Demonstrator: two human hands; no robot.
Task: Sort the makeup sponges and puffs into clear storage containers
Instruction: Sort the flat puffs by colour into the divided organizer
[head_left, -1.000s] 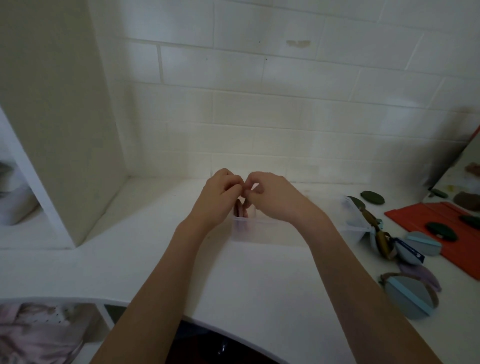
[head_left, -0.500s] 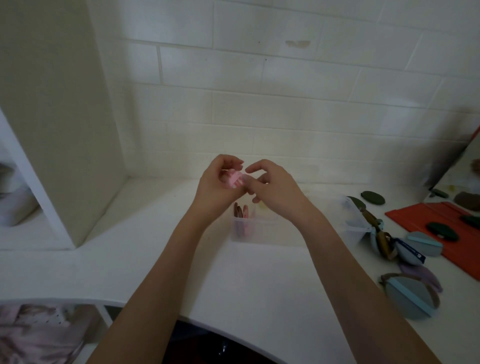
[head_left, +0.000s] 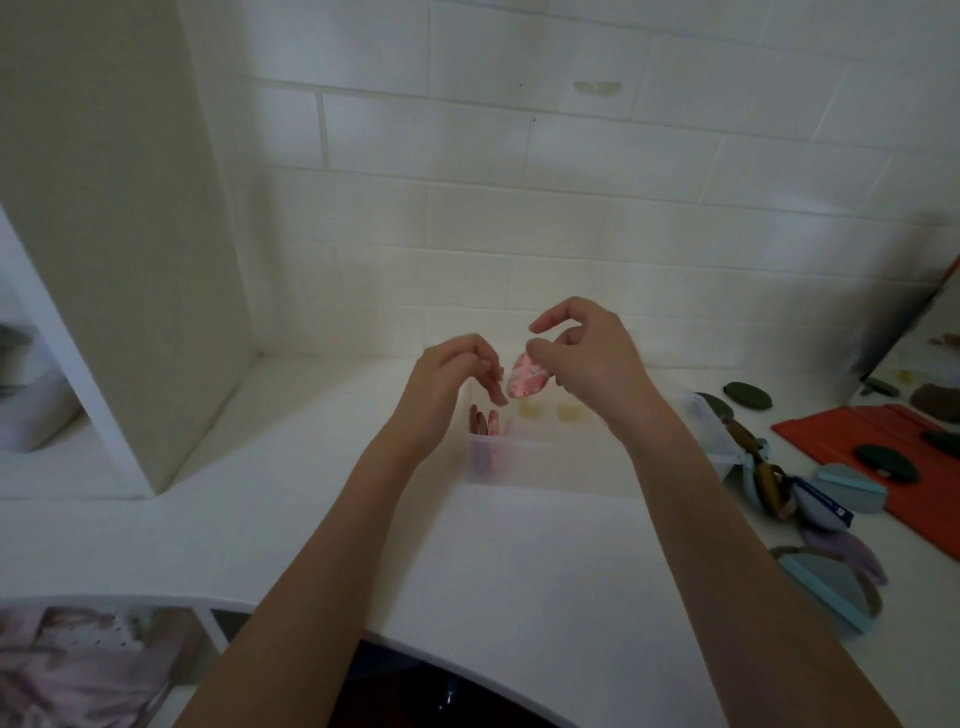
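My right hand (head_left: 587, 358) pinches a pink marbled puff (head_left: 527, 376) by its upper edge, above a clear storage container (head_left: 524, 460) on the white counter. My left hand (head_left: 454, 384) hovers just left of the puff with its fingers loosely curled downward, holding nothing. A few reddish and pink puffs (head_left: 484, 423) stand on edge at the container's left end. Further right lie several loose puffs: blue-grey ones (head_left: 826, 499) (head_left: 821, 582), brown ones (head_left: 769, 486) and dark green ones (head_left: 748, 396).
A red mat (head_left: 852, 431) with dark green puffs (head_left: 885, 460) lies at the right, with a mirror behind it. A second clear container (head_left: 719, 441) sits right of my right forearm. A white shelf unit (head_left: 104, 260) stands at the left. The tiled wall is close behind.
The pink puff passed from between both hands into my right hand alone. My hands drew apart, the left dropping slightly and letting go.
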